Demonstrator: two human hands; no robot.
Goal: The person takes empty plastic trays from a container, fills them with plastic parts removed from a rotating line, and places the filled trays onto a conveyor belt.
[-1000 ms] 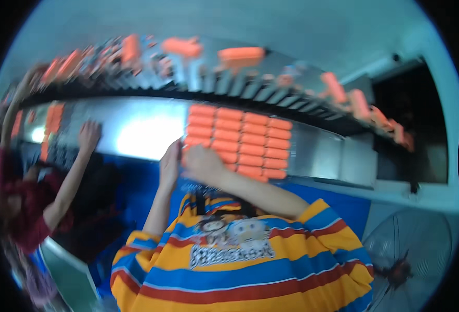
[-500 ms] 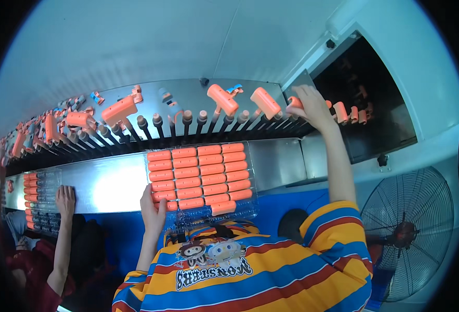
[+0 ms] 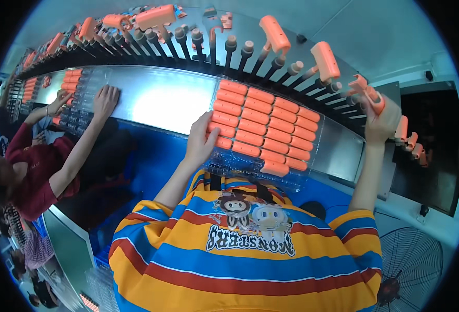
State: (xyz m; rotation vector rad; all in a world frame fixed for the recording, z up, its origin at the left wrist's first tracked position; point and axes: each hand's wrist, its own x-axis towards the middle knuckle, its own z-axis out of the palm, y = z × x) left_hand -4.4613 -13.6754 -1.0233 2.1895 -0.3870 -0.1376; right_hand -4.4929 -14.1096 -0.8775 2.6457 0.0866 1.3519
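My left hand point(image 3: 201, 139) lies flat on the left edge of a clear plastic tray point(image 3: 250, 165) filled with rows of orange cylindrical parts point(image 3: 263, 125). My right hand point(image 3: 379, 120) is raised to the row of dark pegs point(image 3: 271, 62) on the conveyor rack and is closed around an orange part point(image 3: 367, 91) on a peg. More orange parts point(image 3: 325, 60) sit on pegs to the left of that hand. My striped yellow, blue and red shirt point(image 3: 240, 255) fills the lower middle of the view.
A co-worker in a dark red top point(image 3: 29, 177) at the left rests a hand point(image 3: 106, 100) on a second tray of orange parts point(image 3: 68, 86). A metal shelf point(image 3: 167, 99) runs under the pegs. A floor fan point(image 3: 414, 265) stands at the lower right.
The view has shifted, so the tray and pegs now sit further right. My right hand stays up at the pegs on an orange part; my left hand has moved onto the tray's left edge.
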